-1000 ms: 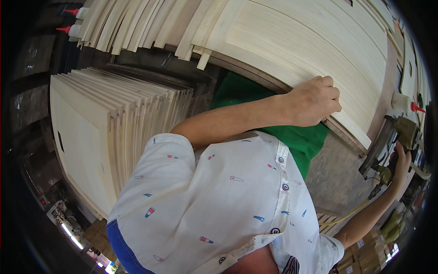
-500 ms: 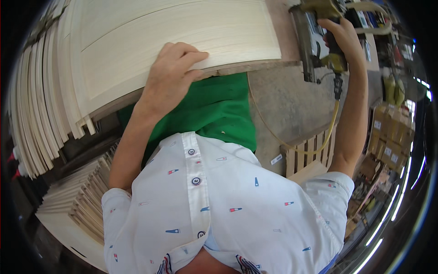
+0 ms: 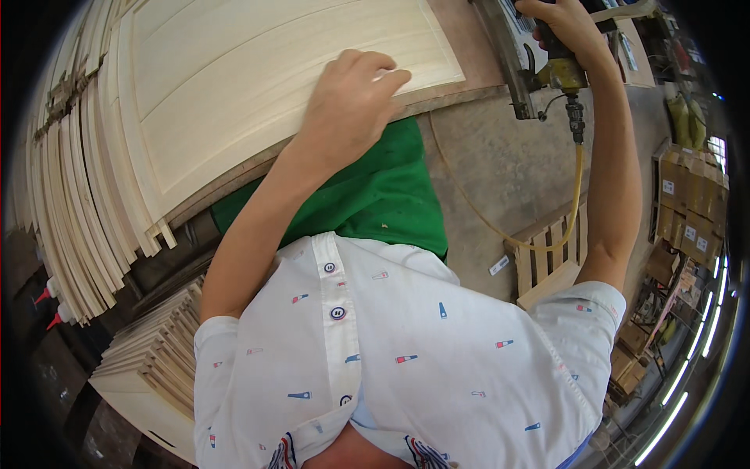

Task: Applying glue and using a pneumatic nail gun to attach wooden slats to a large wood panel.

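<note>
At the upper right my right hand [image 3: 574, 35] is wrapped round the grip of an air nail gun [image 3: 564, 74], partly cut off by the upper edge. A yellow air hose [image 3: 578, 180] hangs from its coupling. My left hand [image 3: 351, 105], slightly blurred, is over the near edge of a pale wooden panel [image 3: 258, 86]. Its fingers are curled toward the thumb, with a small bright white spot between them that I cannot make out. The panel has a raised frame around flat boards and lies on a wooden worktop [image 3: 469, 98].
Long wooden strips [image 3: 70, 211] are stacked along the panel's left side. Below them stand several panels [image 3: 148, 352], near two red-tipped bottles [image 3: 58, 301]. A slatted pallet [image 3: 551, 250] lies on the concrete floor at the right. Cardboard boxes [image 3: 687, 207] are piled farther right.
My left hand has moved right and up along the panel, its fingers curling in. The nail gun in my right hand has moved slightly up, out of the frame's top. The view has shifted a little.
</note>
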